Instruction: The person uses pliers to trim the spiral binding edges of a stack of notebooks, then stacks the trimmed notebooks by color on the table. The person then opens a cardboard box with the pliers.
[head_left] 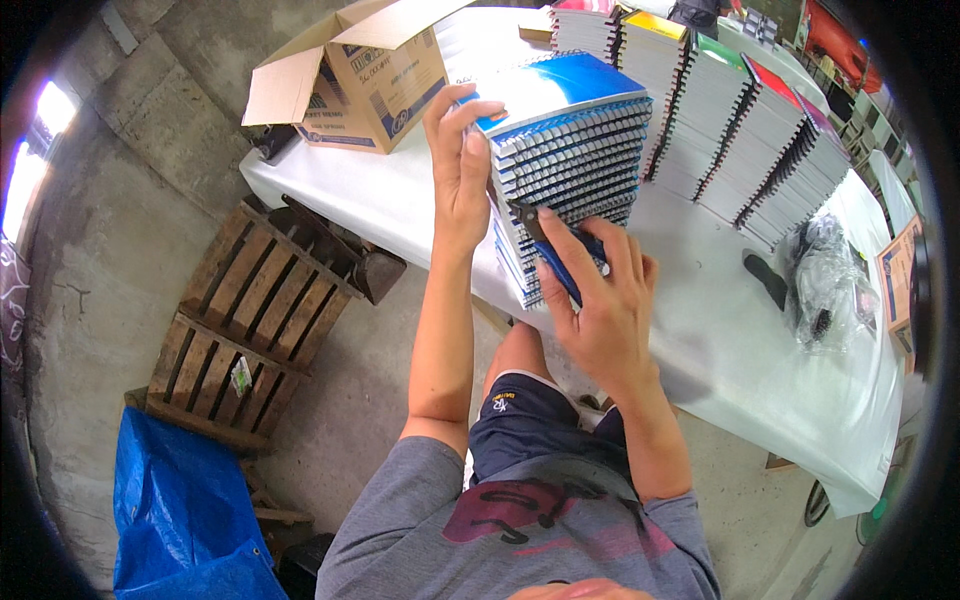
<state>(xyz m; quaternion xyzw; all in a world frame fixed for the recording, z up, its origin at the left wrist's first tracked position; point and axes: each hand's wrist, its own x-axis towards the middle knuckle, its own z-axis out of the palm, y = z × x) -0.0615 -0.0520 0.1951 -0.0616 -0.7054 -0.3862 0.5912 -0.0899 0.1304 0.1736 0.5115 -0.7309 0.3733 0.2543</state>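
Note:
A tall stack of blue-covered spiral notebooks (570, 160) stands at the edge of the white table, its coil-bound edges facing me. My left hand (462, 170) grips the stack's left side, fingertips bent over the top cover. Against the bindings, my right hand (605, 290) is closed around blue-handled pliers (560, 262). Their dark jaws touch or nearly touch the coils at the lower left of the stack; whether they bite a wire cannot be made out.
An open cardboard box (375, 90) sits on the white-covered table (720, 330) at the far left. Behind and right stand several stacks of bound notebooks (700, 120). Clear plastic wrap (830, 280) lies at the right. A wooden pallet (250, 320) and blue tarp (185, 510) are left, below the table.

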